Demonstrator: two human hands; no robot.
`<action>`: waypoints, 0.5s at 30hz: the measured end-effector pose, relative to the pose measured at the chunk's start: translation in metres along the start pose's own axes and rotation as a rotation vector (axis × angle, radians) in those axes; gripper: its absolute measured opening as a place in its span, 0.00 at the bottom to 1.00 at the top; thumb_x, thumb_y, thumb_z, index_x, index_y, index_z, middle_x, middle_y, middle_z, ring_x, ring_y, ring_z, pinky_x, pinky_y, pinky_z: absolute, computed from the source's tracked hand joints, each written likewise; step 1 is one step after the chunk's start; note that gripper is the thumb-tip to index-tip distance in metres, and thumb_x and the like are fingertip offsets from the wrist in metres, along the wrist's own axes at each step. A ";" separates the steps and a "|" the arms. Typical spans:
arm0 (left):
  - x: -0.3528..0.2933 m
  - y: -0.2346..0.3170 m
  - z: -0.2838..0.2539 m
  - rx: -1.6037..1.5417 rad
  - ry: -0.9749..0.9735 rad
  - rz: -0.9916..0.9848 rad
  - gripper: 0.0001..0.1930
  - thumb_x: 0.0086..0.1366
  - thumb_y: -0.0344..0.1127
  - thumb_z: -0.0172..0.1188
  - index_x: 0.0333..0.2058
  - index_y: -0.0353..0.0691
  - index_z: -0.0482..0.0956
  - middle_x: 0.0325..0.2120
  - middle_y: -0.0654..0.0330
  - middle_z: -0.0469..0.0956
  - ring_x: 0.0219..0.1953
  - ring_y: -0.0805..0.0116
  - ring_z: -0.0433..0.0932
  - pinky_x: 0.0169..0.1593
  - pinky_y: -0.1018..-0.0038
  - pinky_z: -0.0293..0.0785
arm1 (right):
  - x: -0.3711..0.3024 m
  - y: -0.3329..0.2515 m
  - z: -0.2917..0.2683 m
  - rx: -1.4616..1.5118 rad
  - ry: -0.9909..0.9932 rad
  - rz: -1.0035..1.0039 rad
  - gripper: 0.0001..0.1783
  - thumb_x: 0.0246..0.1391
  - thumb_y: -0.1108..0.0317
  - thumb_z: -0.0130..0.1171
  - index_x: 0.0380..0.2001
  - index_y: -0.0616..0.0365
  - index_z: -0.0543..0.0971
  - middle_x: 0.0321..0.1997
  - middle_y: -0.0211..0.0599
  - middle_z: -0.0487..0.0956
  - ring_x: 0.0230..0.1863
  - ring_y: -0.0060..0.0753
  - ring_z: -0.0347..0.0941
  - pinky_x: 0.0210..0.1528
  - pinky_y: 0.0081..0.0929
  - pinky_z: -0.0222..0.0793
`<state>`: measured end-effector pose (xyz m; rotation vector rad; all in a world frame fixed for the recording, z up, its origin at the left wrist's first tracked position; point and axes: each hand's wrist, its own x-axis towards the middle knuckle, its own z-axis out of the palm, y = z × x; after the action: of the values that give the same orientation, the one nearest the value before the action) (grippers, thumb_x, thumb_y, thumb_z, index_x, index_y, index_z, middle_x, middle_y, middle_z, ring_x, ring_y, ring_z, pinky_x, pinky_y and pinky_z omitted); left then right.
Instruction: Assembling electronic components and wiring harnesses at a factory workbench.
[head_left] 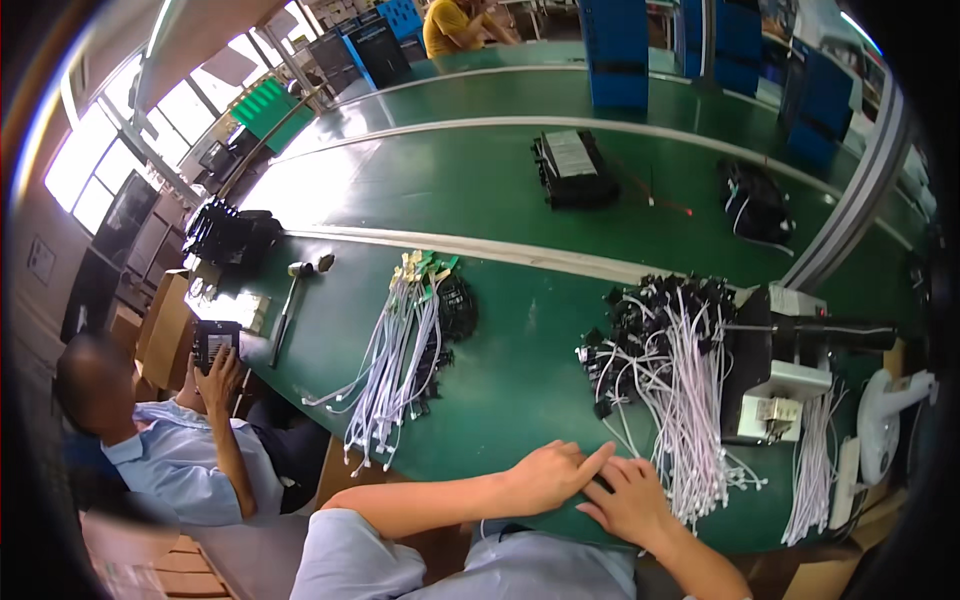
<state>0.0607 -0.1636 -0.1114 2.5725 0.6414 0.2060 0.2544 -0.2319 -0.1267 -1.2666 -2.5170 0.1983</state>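
My left hand (548,478) and my right hand (632,498) meet over the near edge of the green table (500,400). A left finger stretches out to the fingers of the right hand, and the two touch. The right fingers are spread, thumb apart, and nothing shows in either hand. Just beyond the right hand lies a large bundle of white cables (692,400) with black connectors (665,300). Farther left, another bundle of white cables (393,350) has yellow and green tags at its far end and white plugs at its near end.
A grey and black bench device (775,385) stands right, near more white cables (812,465) and a white handheld scanner (885,425). A hammer (287,315) lies left. Black units (575,168) lie beyond the rail. A seated person (200,450) at left holds a black device (216,343).
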 end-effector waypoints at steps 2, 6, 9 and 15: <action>-0.003 -0.001 -0.001 0.019 0.002 -0.008 0.32 0.52 0.29 0.55 0.57 0.26 0.61 0.31 0.49 0.76 0.36 0.52 0.75 0.43 0.64 0.71 | 0.004 -0.002 0.001 -0.010 0.007 0.003 0.21 0.48 0.52 0.61 0.46 0.42 0.77 0.49 0.32 0.72 0.53 0.33 0.65 0.52 0.37 0.59; 0.001 -0.003 0.015 0.055 0.102 -0.002 0.31 0.50 0.27 0.56 0.55 0.26 0.63 0.34 0.49 0.77 0.40 0.53 0.76 0.45 0.64 0.71 | 0.004 0.004 0.007 -0.032 0.006 -0.013 0.20 0.47 0.53 0.63 0.44 0.42 0.78 0.48 0.36 0.71 0.53 0.37 0.65 0.52 0.40 0.58; -0.003 -0.001 0.025 0.068 0.166 0.025 0.29 0.50 0.27 0.57 0.53 0.28 0.65 0.37 0.49 0.77 0.41 0.53 0.76 0.47 0.64 0.71 | 0.001 0.004 0.009 -0.032 0.033 -0.012 0.20 0.46 0.54 0.64 0.44 0.42 0.78 0.47 0.37 0.71 0.53 0.39 0.65 0.51 0.41 0.58; -0.011 -0.003 0.030 -0.010 0.481 0.062 0.28 0.49 0.29 0.60 0.51 0.32 0.67 0.39 0.50 0.75 0.42 0.53 0.75 0.49 0.62 0.70 | 0.003 0.009 0.007 0.342 0.315 0.131 0.21 0.44 0.56 0.66 0.42 0.49 0.77 0.44 0.42 0.73 0.46 0.44 0.69 0.45 0.39 0.64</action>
<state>0.0575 -0.1788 -0.1393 2.5454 0.7212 0.8633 0.2570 -0.2245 -0.1353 -1.2141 -2.0338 0.4060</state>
